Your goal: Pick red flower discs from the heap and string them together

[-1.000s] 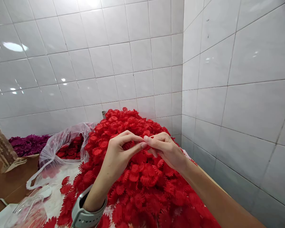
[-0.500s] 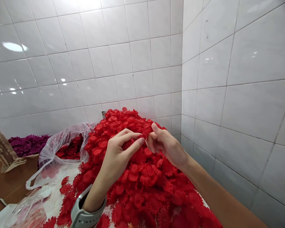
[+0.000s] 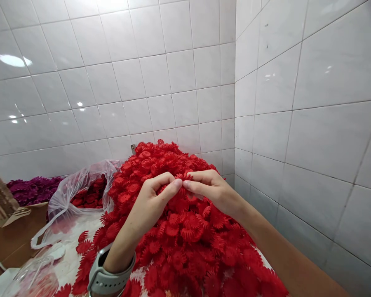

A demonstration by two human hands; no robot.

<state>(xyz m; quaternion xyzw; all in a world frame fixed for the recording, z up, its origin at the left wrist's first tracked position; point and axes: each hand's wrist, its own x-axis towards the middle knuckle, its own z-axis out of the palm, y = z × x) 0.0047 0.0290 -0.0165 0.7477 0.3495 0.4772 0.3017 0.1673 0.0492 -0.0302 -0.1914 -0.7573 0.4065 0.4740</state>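
Note:
A big heap of red plastic flower pieces fills the corner against the white tiled walls. Over its top, my left hand and my right hand meet fingertip to fingertip. Both pinch a small red flower piece between thumb and fingers. A grey watch sits on my left wrist. My right forearm runs down to the lower right corner.
A clear plastic bag with more red pieces lies left of the heap. Purple flower pieces sit in a brown cardboard box at far left. A clear container shows at the bottom left. Tiled walls close in behind and right.
My right hand pulled away with its thumb raised, then came back to my left fingertips. Both hands now pinch together slightly lower and to the left.

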